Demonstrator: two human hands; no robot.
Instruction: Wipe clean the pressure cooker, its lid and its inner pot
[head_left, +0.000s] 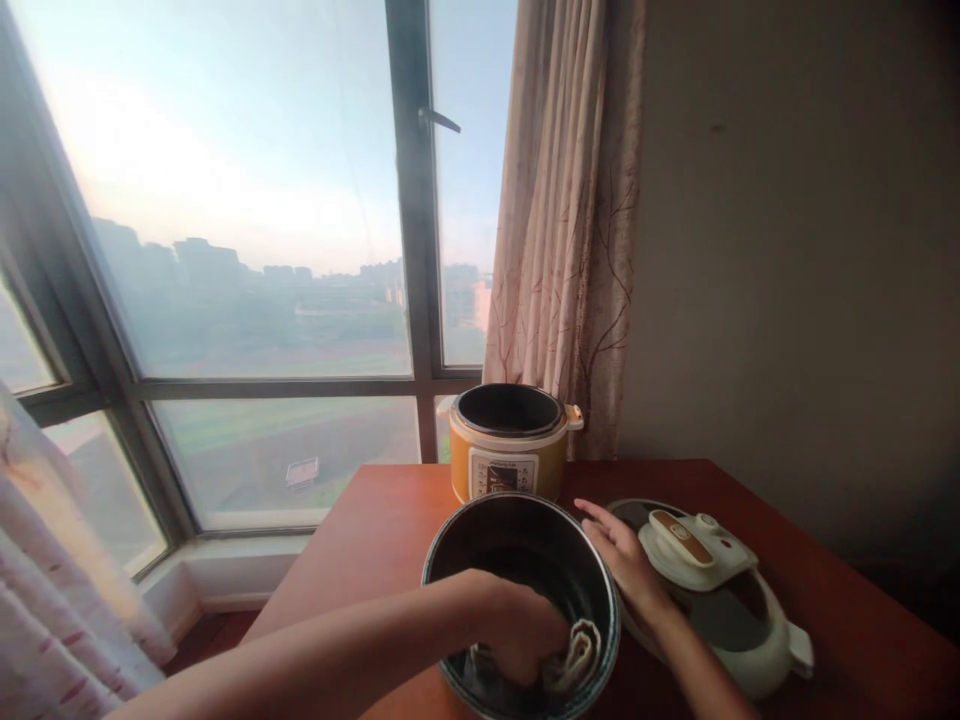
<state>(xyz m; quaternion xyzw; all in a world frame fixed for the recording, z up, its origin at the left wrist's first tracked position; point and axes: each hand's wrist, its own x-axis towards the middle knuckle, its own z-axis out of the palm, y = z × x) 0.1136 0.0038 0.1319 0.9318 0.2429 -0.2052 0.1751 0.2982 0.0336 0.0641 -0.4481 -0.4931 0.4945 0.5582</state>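
Note:
A dark inner pot with a pale rim is tilted toward me at the near edge of the table. My left hand reaches down inside it, fingers closed round a folded, light-coloured cloth. The fingertips are hidden behind the hand and in the pot's shadow. Along the outside of the pot, on its right, lies my right hand, its fingers stretched out and apart beside the rim. Whether its palm presses on the wall, I cannot tell. Just behind the pot stands an orange and white electric cooker without its lid.
To the right, the cooker's white and dark lid lies on the reddish-brown table, partly behind my right forearm. A large window fills the left side, with a patterned curtain beside it. A grey wall is at the right.

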